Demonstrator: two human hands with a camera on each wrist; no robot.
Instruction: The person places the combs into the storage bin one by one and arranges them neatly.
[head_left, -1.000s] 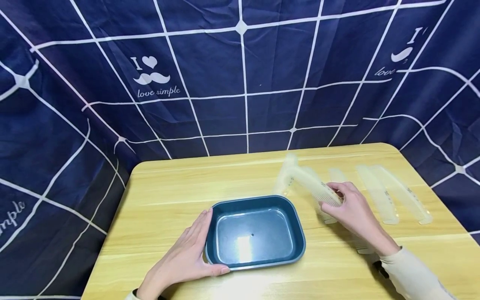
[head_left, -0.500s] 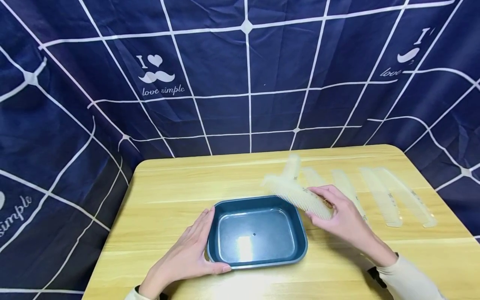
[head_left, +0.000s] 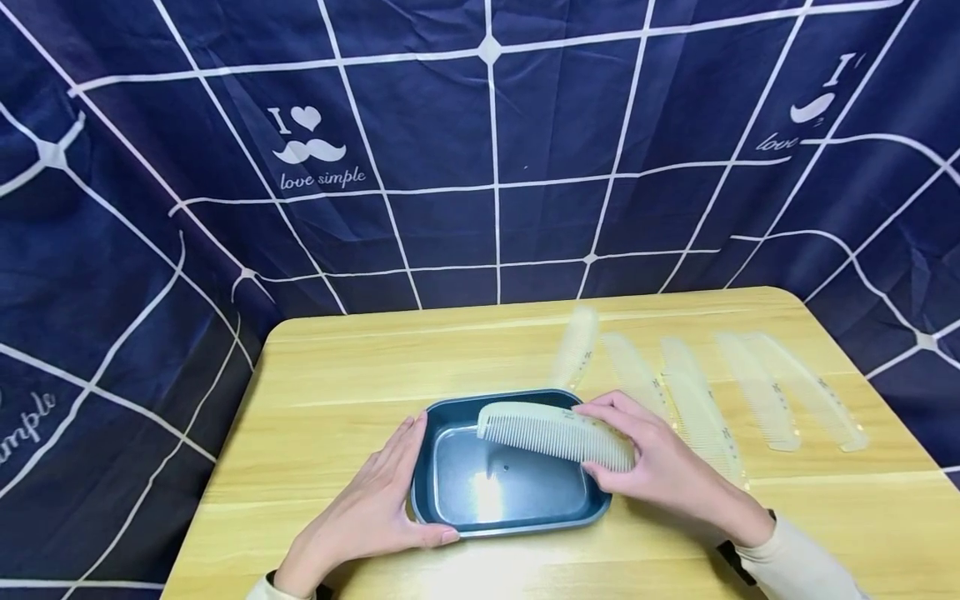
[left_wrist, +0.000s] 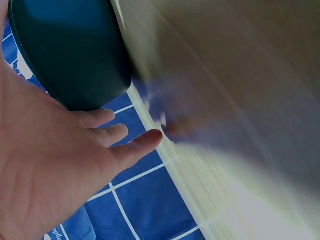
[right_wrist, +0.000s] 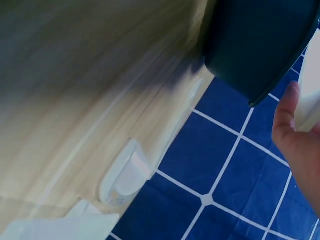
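Note:
In the head view, my right hand pinches a pale cream comb by its right end. The comb lies slantwise over the dark teal box, teeth towards me, and hides part of its back and right rim. My left hand rests against the box's left side with straight fingers, its thumb along the front left corner. The left wrist view has these fingers beside the box wall. In the right wrist view, the held comb is cut off by the frame edge, near the box.
Several more cream combs lie on the wooden table: one behind the box, others to the right, such as the far right comb. A dark blue curtain with white lines stands behind the table.
My right hand has carried the comb leftward and towards me, from above the table to over the box, turning it flatter. My left hand has stayed at the box.

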